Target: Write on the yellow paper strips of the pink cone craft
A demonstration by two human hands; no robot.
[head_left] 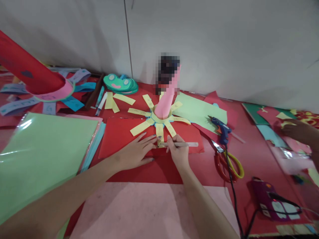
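Note:
My right hand (178,152) grips a slim, pale pen (185,144), its tip on the lower yellow strip of a paper flower (142,127). Flat and spread, my left hand (137,151) presses near that same strip, fingertips on its edge. Yellow petals with small drawn marks fan out around a ring, and a pink paper cone (165,103) rises from the ring's middle. Under the flower lies a red paper sheet (117,136). Behind the cone, part of the view is blurred out.
Right of the flower lie a blue glue gun (221,129), scissors (236,164) and a purple power strip (269,199). Green sheets (50,142) cover the left. A red cone (32,69) and frog cutouts (121,84) stand behind. Another person's hand (296,131) is at far right.

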